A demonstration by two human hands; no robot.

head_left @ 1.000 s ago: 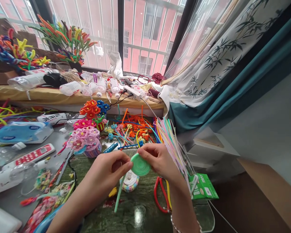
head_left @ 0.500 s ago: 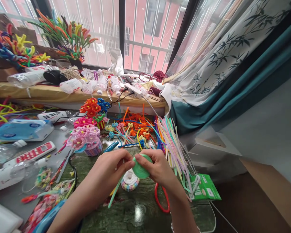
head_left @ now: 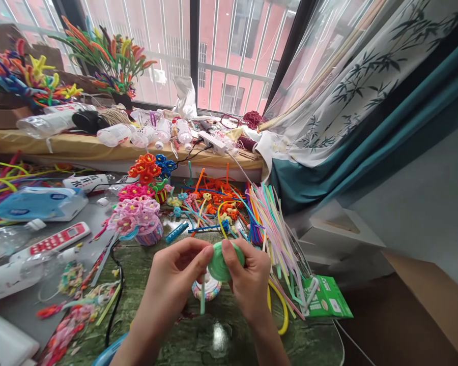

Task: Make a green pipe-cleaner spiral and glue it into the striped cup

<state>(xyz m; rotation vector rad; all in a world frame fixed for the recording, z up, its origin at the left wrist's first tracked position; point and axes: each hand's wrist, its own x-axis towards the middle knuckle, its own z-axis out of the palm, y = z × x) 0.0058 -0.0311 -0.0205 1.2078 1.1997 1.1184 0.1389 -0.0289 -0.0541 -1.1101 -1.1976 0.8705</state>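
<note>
The fingers (head_left: 208,252) of the left hand (head_left: 177,277) pinch the rim of a green coiled disc (head_left: 220,264) from its left side, while the right hand (head_left: 250,282) closes on the disc's right edge, thumb pressed across its face. Both hands hold it just above the near middle of the tabletop (head_left: 183,340); a straight green tail (head_left: 202,300) hangs below the disc. Directly beneath sits a small pastel woven ring (head_left: 208,290). Toward the left edge lie a red-and-white remote (head_left: 55,241) and a blue wipes pack (head_left: 38,202). Behind the hands stands a pink flower basket (head_left: 137,221), and near the right edge fans a bundle of pastel stems (head_left: 277,231). To wind well, I'd judge the left pinch should stay firm on the coil so the turns lie flat and tight, with the right thumb guiding each new wrap against the last.
</note>
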